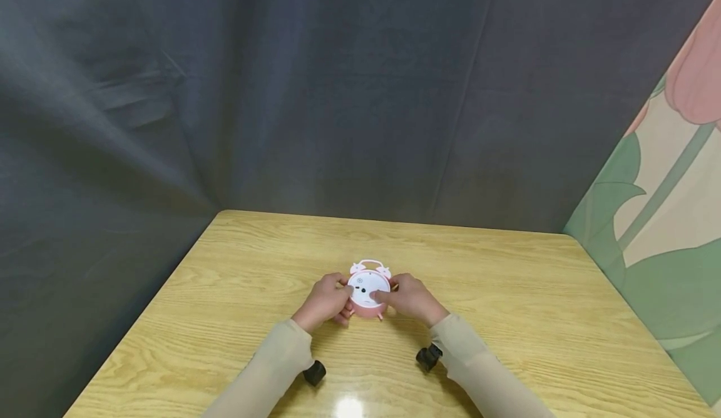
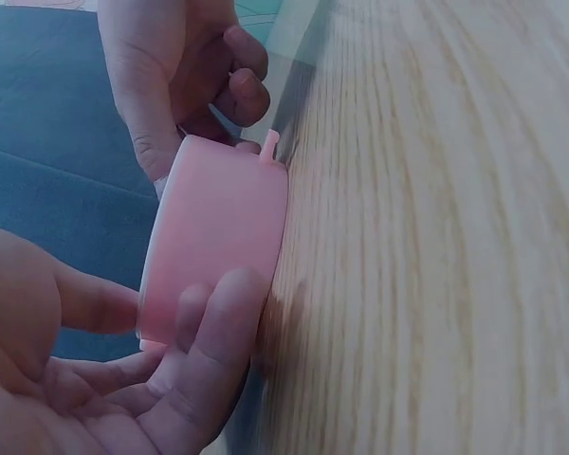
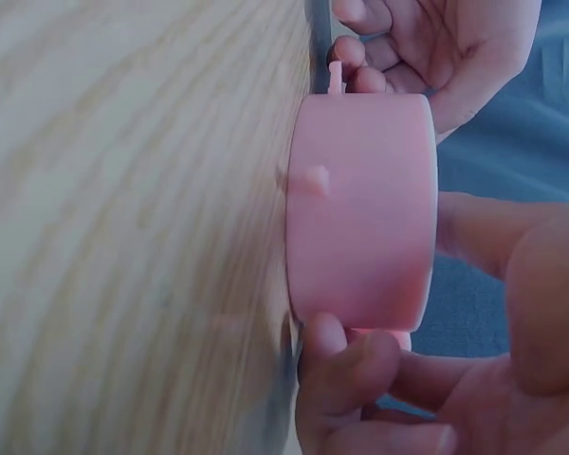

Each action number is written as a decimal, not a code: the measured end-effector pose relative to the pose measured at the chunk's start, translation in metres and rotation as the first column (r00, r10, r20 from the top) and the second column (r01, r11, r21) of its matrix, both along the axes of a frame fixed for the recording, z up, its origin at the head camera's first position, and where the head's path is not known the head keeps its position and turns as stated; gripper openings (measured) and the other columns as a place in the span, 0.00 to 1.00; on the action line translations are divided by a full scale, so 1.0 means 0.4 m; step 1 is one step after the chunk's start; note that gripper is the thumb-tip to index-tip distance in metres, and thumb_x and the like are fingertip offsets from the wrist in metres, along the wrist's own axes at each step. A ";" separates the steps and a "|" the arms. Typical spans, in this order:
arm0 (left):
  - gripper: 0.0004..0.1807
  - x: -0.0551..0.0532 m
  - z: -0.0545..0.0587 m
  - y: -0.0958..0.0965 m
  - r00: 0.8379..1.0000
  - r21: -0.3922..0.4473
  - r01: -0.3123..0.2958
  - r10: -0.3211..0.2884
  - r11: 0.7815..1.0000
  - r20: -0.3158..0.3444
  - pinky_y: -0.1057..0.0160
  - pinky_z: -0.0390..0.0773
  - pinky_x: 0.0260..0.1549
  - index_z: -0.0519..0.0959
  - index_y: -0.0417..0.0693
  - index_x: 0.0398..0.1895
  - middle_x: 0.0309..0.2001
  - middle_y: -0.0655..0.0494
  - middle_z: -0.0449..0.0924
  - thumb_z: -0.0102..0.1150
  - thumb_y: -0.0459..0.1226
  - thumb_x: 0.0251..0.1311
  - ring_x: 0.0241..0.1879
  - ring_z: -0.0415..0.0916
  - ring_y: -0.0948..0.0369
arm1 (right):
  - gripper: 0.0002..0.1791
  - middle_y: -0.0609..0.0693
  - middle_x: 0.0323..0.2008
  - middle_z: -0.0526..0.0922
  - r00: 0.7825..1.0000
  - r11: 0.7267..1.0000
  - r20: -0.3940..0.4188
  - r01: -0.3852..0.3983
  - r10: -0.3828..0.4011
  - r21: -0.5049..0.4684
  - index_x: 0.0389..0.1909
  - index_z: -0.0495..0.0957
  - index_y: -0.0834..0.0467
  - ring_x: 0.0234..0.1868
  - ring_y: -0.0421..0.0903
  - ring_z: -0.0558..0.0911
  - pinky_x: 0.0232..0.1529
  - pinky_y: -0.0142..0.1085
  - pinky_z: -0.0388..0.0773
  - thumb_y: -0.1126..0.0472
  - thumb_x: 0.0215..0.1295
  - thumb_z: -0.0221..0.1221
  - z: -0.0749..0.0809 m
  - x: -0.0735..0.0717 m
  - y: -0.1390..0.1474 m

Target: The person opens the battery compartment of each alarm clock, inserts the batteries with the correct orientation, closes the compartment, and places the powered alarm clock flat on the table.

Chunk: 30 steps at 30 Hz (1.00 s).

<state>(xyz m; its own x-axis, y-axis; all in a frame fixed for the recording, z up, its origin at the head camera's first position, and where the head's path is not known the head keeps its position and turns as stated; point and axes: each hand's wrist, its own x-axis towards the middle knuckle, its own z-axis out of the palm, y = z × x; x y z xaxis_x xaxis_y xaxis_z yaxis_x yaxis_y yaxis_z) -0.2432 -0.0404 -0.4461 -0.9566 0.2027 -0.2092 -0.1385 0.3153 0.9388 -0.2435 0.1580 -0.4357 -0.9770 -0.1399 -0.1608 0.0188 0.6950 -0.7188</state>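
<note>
A pink twin-bell alarm clock lies on the wooden table with its white side up, bells and handle pointing away. Small dark marks or controls show on that white side. From the left, my left hand grips its edge, thumb on the white rim and fingers curled at the pink side. Opposite it, my right hand holds the other edge, thumb reaching over the white side. In the right wrist view, two short pink feet stick out from the clock's side wall.
The light wooden table extends around the clock. Behind and to the left hangs a dark curtain. A wall with painted flowers borders the right side. Black camera mounts sit beneath both wrists.
</note>
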 end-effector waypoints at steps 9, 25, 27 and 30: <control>0.14 -0.005 0.000 0.002 1.000 0.060 0.012 -0.013 0.998 0.024 0.59 0.86 0.19 0.70 0.30 0.54 0.23 0.46 0.78 0.43 0.30 0.71 0.15 0.75 0.61 | 0.32 0.55 0.44 0.84 0.999 0.999 -0.045 0.015 -0.016 -0.033 0.62 0.73 0.65 0.40 0.47 0.81 0.38 0.40 0.80 0.45 0.68 0.59 0.016 0.018 -0.001; 0.16 -0.005 0.003 0.005 0.959 -0.236 -0.073 0.003 0.969 -0.284 0.65 0.77 0.21 0.75 0.39 0.50 0.26 0.51 0.78 0.52 0.41 0.67 0.18 0.71 0.62 | 0.34 0.54 0.36 0.82 0.991 1.000 -0.133 0.003 0.000 0.023 0.61 0.72 0.67 0.33 0.45 0.78 0.31 0.37 0.78 0.47 0.63 0.63 0.045 0.047 -0.003; 0.13 -0.004 0.015 0.011 0.925 -0.244 -0.109 0.008 0.964 -0.381 0.65 0.74 0.25 0.77 0.42 0.44 0.28 0.54 0.77 0.55 0.43 0.67 0.23 0.71 0.63 | 0.34 0.52 0.33 0.82 0.986 0.999 -0.168 -0.001 0.008 0.041 0.61 0.73 0.67 0.30 0.44 0.78 0.29 0.35 0.77 0.48 0.62 0.63 0.048 0.049 -0.007; 0.09 0.003 0.038 0.024 0.897 -0.202 -0.081 -0.017 0.976 -0.442 0.65 0.75 0.27 0.78 0.46 0.35 0.30 0.56 0.76 0.56 0.42 0.67 0.29 0.71 0.62 | 0.30 0.49 0.27 0.81 0.976 0.998 -0.216 -0.007 0.020 0.062 0.57 0.75 0.66 0.26 0.42 0.76 0.24 0.34 0.74 0.48 0.62 0.63 0.055 0.053 -0.016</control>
<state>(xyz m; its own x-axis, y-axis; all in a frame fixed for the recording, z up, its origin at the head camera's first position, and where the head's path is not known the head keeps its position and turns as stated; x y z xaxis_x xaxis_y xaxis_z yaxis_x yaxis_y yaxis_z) -0.2422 -0.0307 -0.4310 -0.9654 0.1686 0.1991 0.2584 0.5140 0.8180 -0.2224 0.1517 -0.4136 -0.9876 -0.1498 0.0460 -0.1425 0.7366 -0.6611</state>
